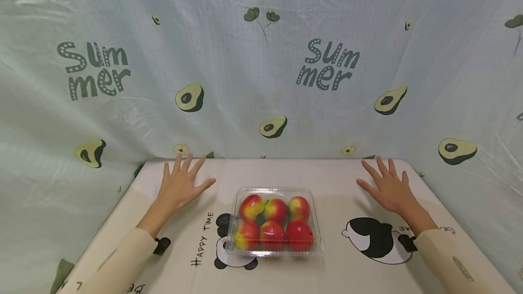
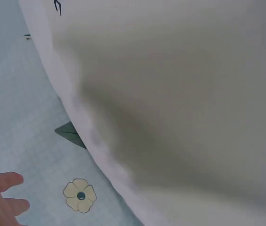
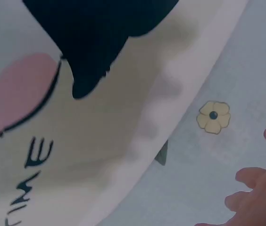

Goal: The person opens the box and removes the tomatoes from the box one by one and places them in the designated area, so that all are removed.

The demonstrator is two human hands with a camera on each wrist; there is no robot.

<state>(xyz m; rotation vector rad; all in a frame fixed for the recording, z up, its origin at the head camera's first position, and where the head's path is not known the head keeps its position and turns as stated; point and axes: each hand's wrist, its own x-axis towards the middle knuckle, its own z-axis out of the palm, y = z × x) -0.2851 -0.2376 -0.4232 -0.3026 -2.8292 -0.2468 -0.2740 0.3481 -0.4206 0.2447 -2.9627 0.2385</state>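
A clear plastic box (image 1: 320,239) stands in the middle of the table, with several red and yellow apples in two rows inside, such as the front right apple (image 1: 299,234). To its left, my left hand (image 1: 180,186) is spread over the far left of the table, fingers pointing away and holding nothing. My right hand (image 1: 391,189) is spread in the same way at the far right, apart from the box. Each wrist view catches only some fingers at its edge, left fingers (image 2: 8,181) and right fingers (image 3: 251,178), with nothing in them.
The pale table cover (image 1: 286,278) carries printed cartoons and lettering, including a panda (image 1: 234,257) beside the box. Behind and at both sides of the table hangs a light green curtain (image 1: 229,58) printed with avocados. The table's far edge runs just beyond the fingertips.
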